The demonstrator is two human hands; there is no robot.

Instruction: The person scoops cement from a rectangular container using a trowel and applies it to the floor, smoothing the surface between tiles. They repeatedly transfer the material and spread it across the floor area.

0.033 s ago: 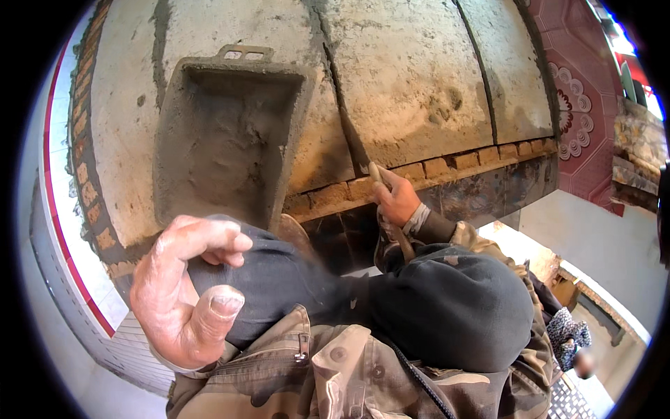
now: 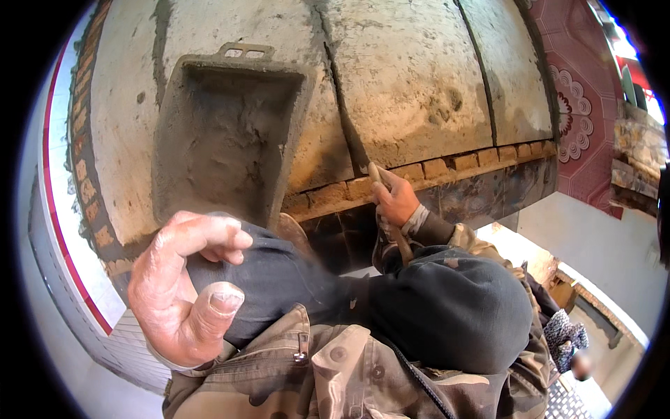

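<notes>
My left hand (image 2: 183,286) hovers over my left knee, fingers curled and thumb held apart, with nothing between them. Beyond it a grey mortar tub (image 2: 296,112) with a slotted grip at its far end rests on the pale slabs. Wet grey mortar (image 2: 234,150) lies inside it. My right hand (image 2: 396,200) is closed around a wooden handle (image 2: 375,172) at the brick edge. The handle's rounded end sticks out above the fist, and a wooden length shows below it by my right knee. What tool it belongs to is hidden.
Pale slabs (image 2: 408,77) with dark joints spread ahead, bordered in front by a row of bricks (image 2: 436,168). Dark glossy tiles (image 2: 474,192) cover the front face below. A red patterned panel (image 2: 579,91) stands at right. Part of another person (image 2: 564,335) shows at lower right.
</notes>
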